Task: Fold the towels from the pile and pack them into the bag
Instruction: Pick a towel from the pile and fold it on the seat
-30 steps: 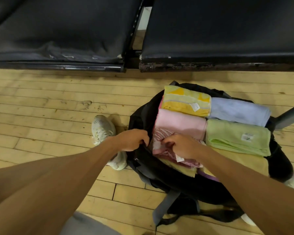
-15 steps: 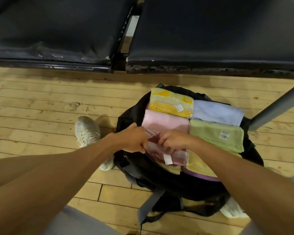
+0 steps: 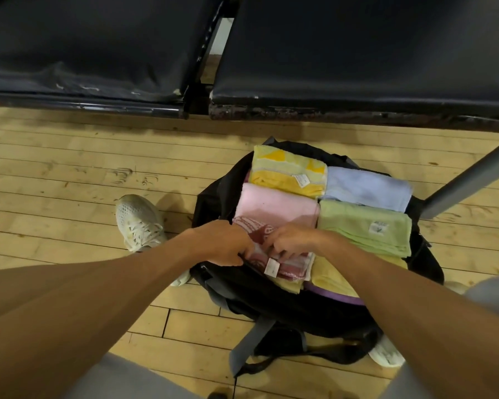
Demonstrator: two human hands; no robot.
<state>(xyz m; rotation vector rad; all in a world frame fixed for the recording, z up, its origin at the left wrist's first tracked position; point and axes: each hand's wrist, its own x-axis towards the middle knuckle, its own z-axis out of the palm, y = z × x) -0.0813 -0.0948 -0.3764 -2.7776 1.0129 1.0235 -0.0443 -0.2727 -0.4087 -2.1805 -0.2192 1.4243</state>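
Red-and-white patterned terry towel (image 3: pixel 293 264) lies folded at the near-left corner of the open black fabric bag (image 3: pixel 314 309), on top of the other packed towels and just in front of the folded pink towel (image 3: pixel 277 203). The right hand (image 3: pixel 294 243) has its fingers curled down, pinching the top layers of the patterned towel. The left hand (image 3: pixel 222 243) is clenched where the towel's left edge meets the bag's rim; I cannot tell whether it grips the cloth, the rim or both.

The towel looks light, soft and limp. It will likely sag and come unfolded if lifted by one corner, so it is best held along the folded edge with all layers pinched together, or pressed flat from above. It seems neither slippery nor fragile. Its small white label (image 3: pixel 272 266) sticks out at the near edge and is not a place to pull.

Both hands cover the middle of the towel, so its fold lines are hidden. The folded green towel (image 3: pixel 363 228) beside it overlies a pale yellow towel (image 3: pixel 329 275), whose full extent is unclear. The bag's depth and spare room cannot be made out. No unfolded pile shows on the wooden plank floor (image 3: pixel 55 174).
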